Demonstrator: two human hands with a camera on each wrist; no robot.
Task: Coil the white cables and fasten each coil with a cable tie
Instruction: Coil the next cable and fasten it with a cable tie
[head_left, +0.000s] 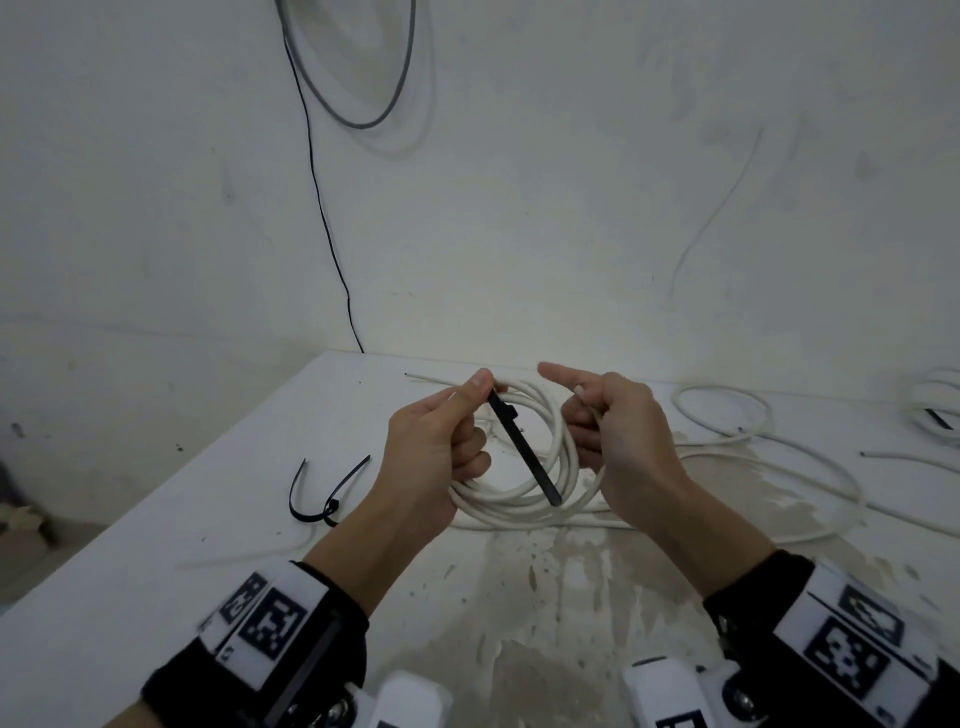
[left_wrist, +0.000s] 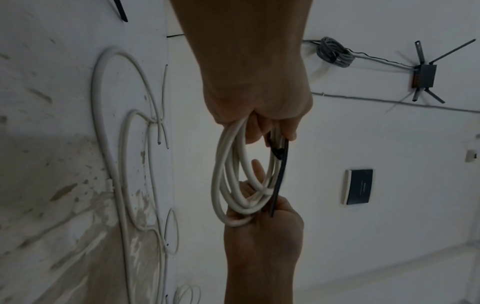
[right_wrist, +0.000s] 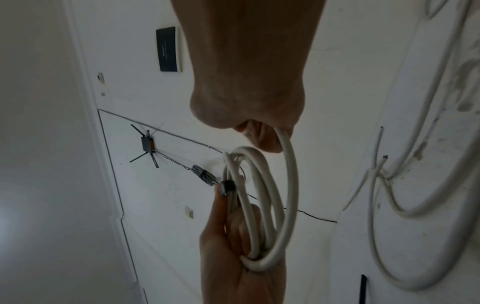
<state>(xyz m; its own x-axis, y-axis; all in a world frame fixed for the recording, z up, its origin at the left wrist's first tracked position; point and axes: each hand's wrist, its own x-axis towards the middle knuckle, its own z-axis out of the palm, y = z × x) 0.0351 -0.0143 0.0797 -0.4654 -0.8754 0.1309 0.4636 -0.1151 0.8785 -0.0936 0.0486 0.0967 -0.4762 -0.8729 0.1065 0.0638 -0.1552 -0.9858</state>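
Note:
A white cable coil (head_left: 524, 491) hangs between both hands above the white table (head_left: 218, 525). My left hand (head_left: 467, 415) grips the coil's left side and pinches a black cable tie (head_left: 524, 449) under the thumb. The tie's tail slants down across the coil's opening. My right hand (head_left: 587, 415) grips the coil's right side, index finger pointing out. In the left wrist view the tie (left_wrist: 281, 174) lies along the coil (left_wrist: 228, 174). The right wrist view shows the coil (right_wrist: 270, 205) and the tie's head (right_wrist: 229, 185) by the left thumb.
Spare black cable ties (head_left: 324, 493) lie on the table to the left. Loose white cables (head_left: 727, 415) sprawl across the right side. Another white coil (head_left: 935, 410) sits at the far right edge. A thin black wire (head_left: 322, 208) runs down the wall behind.

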